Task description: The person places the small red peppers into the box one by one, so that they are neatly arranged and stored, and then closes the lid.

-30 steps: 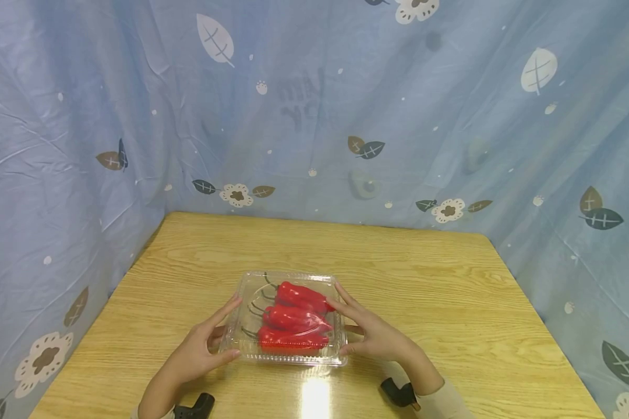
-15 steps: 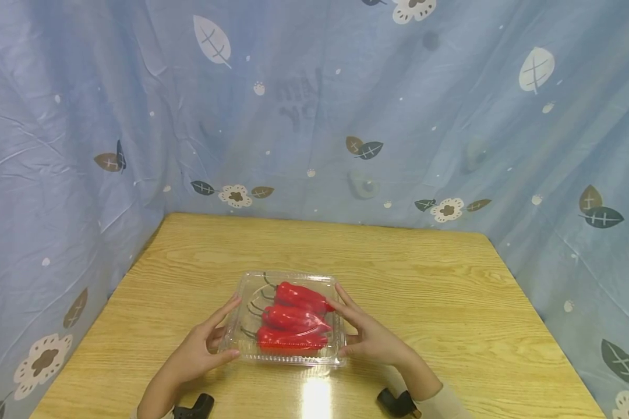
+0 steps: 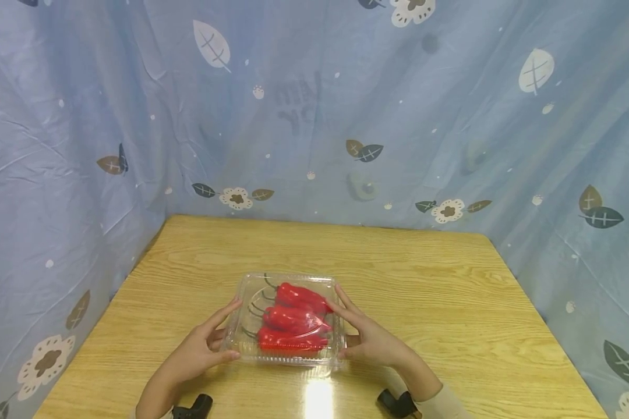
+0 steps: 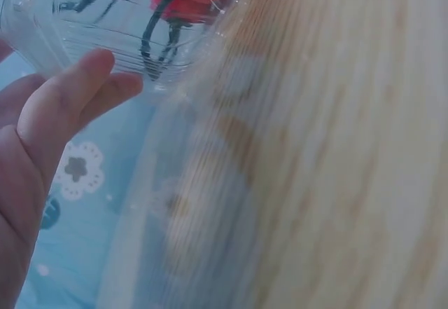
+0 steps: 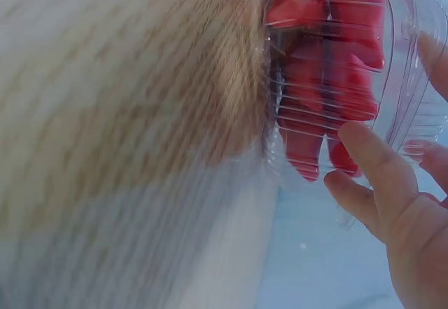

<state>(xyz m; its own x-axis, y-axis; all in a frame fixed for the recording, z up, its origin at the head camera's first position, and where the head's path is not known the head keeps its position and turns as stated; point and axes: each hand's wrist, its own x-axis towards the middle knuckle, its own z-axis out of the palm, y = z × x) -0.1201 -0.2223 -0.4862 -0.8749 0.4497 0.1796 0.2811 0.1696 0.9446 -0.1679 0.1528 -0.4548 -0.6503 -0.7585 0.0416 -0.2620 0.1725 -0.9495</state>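
A clear plastic clamshell box with a ribbed rim sits on the table, its lid down. Inside lie several red peppers with dark green stems, pointing left. My left hand holds the box by its left side, thumb at the near corner and index finger along the rim. From the opposite side, my right hand grips the right edge, fingers spread from the far corner to the near one. In the left wrist view, fingertips touch the box's ribbed side. Fingers also press the box wall in the right wrist view.
The wood-grain table extends around the box on all sides. A blue curtain printed with leaves and flowers encloses the back and both sides. Black wrist-worn devices show at the front edge of the head view.
The head view has shifted very slightly. Both hands stay on the box, and the box and peppers keep their place on the table.
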